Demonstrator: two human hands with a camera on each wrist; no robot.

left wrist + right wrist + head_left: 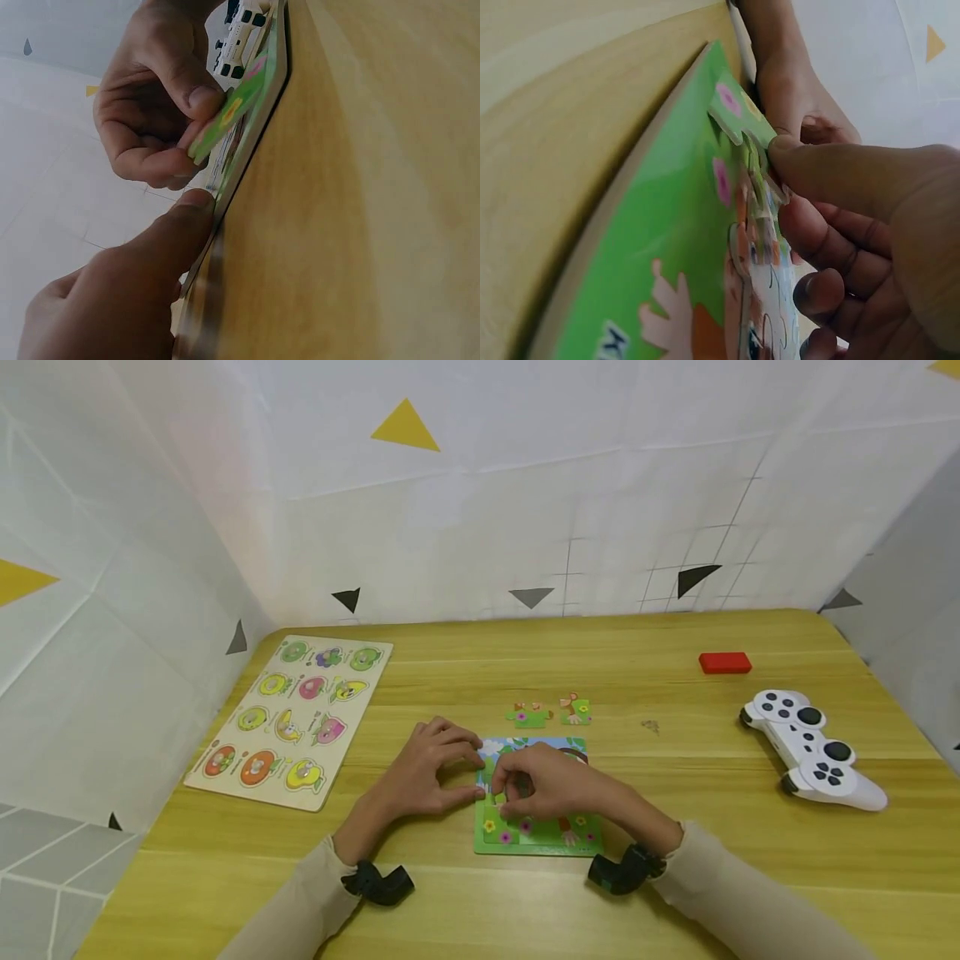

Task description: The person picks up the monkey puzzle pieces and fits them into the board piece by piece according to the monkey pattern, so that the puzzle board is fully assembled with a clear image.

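Observation:
A green jigsaw puzzle board [540,850] with flowers and a cartoon figure lies flat on the wooden table. Over its left part, my right hand [555,781] pinches a green puzzle piece [739,120] between thumb and fingers. This piece has a pink and a yellow flower, and it tilts up from the board, its left end lower in the right wrist view. My left hand [429,768] touches the board's left edge with thumb and fingertips, fingers loosely bent. Just beyond the board lie two loose puzzle pieces [530,717], one green and one with part of an animal [575,708].
A wooden fruit puzzle board [300,718] lies at the left of the table. On the right are a white game controller [810,750] and a red block [724,662]. A patterned white cloth [465,543] rises behind the table's far edge.

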